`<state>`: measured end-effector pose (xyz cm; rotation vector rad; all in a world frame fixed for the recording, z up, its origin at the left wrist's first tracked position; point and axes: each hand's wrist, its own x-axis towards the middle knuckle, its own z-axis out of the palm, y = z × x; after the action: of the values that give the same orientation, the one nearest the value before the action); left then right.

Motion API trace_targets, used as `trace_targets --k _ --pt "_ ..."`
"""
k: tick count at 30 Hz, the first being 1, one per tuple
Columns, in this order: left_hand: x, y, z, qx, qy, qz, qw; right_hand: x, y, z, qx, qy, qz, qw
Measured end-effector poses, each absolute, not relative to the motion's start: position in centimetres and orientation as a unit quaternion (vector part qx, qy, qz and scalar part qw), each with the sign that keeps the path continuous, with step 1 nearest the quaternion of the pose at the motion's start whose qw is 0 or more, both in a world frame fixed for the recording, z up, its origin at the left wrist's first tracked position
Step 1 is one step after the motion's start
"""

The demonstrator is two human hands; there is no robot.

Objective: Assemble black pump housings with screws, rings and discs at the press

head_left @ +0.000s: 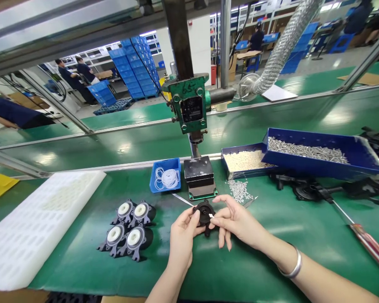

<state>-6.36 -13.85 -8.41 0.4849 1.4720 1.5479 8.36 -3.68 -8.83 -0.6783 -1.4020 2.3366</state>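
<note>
My left hand [185, 229] grips a round black plastic housing [204, 212] by its left side, just in front of the press base. Over the right part of that housing, my right hand [232, 221] pinches a small white piece [211, 215] between thumb and forefinger, its other fingers spread. Whether the white piece touches the housing I cannot tell. To the left stand several black housings [134, 237] with white round centres. Behind my hands, a blue bin [152, 185] holds white rings [167, 179].
A green press [192, 105] rises over a black block [198, 168]. Right of it are small loose rings [240, 190], a tray of cream pieces [248, 160], a blue tray of metal pins [306, 151], black parts [306, 189] and a screwdriver [369, 246]. A white foam tray [44, 223] lies left.
</note>
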Motion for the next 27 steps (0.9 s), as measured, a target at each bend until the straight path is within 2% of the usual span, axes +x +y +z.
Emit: trace_targets --k 9,16,23,27 --pt "-6.5 -14.1 -8.5 0.194 0.612 0.629 0.439 8.5 -4.1 -9.2 -0.255 -0.608 0.723 0.206" --pt "-6.3 -14.0 -8.9 0.232 0.641 0.616 0.395 9.1 -4.3 -8.7 -0.311 -0.747 0.556 0.191" --pt "-6.2 -14.2 -9.4 0.295 0.649 0.599 0.364 9.3 -4.6 -8.7 -0.297 -0.825 0.433 0.209" --pt "-6.2 -14.4 -9.4 0.369 0.651 0.585 0.313 9.4 -4.8 -8.9 -0.285 -0.862 0.360 0.217"
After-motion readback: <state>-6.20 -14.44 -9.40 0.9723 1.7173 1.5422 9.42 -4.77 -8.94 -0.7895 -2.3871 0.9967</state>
